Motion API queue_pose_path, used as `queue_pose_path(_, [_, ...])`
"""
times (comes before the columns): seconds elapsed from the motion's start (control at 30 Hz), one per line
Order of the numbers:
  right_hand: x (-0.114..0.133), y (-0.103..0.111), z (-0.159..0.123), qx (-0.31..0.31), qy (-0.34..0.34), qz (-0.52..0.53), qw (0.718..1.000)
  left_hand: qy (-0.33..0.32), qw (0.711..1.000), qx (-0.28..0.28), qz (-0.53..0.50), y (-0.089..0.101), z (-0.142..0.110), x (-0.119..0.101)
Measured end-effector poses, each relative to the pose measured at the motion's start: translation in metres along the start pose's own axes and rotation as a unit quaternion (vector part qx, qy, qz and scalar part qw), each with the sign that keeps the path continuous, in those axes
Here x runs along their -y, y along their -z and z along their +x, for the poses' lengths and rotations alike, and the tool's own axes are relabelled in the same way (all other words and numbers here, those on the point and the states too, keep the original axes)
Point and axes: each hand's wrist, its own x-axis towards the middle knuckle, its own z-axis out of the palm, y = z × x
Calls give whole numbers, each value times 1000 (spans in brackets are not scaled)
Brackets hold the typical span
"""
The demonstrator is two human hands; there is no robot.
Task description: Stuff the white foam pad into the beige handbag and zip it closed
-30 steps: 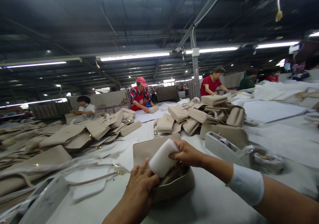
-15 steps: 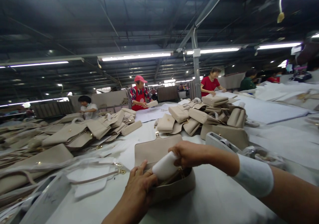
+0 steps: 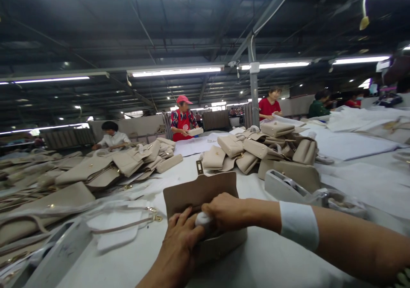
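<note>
A beige handbag lies open on the white table in front of me, its flap standing up. My right hand is closed on a white stuffing pad, which sits mostly inside the bag with only its top showing. My left hand grips the bag's near rim, fingers curled over the edge next to the pad. A white cuff is on my right wrist.
Piles of beige handbags lie at the left and centre right. A grey tape dispenser stands right of my bag. A loose strap with white sheet lies left. Several people work at the table's far side.
My right hand has pushed the white pad down into the bag until only its top shows. The flap now stands more upright. My left hand stays on the rim.
</note>
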Motion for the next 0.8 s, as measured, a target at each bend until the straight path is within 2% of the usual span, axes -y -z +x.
queue_pose_path(0.07, [-2,3,7,43,8,14,999,-6,1000,5,-9,2,-1,0])
queue_pose_path(0.17, [-1,10,23,145,33,-10,989,-24,999,20,-16,5,-2,0])
queue_pose_path(0.23, [3,12,35,177,26,-25,984,-17,1000,15,-20,3,-2,3])
queue_pose_path(0.33, [6,11,39,160,10,-39,986,-8,999,5,-31,-2,-5,8])
queue_pose_path(0.5, [1,27,13,201,20,-77,976,-24,998,-25,-47,-9,-6,9])
queue_pose_path(0.6, [1,39,1,119,64,-102,986,-24,998,-31,-49,-12,-5,7])
queue_pose_path(0.67, [4,41,0,86,68,-97,989,-25,998,-37,-48,-14,-4,7])
queue_pose_path(0.73, [7,38,2,90,52,-95,990,-25,998,-44,-43,-16,-4,8])
queue_pose_path(0.8, [9,34,7,107,71,-101,987,-19,998,-46,-40,-16,-5,10])
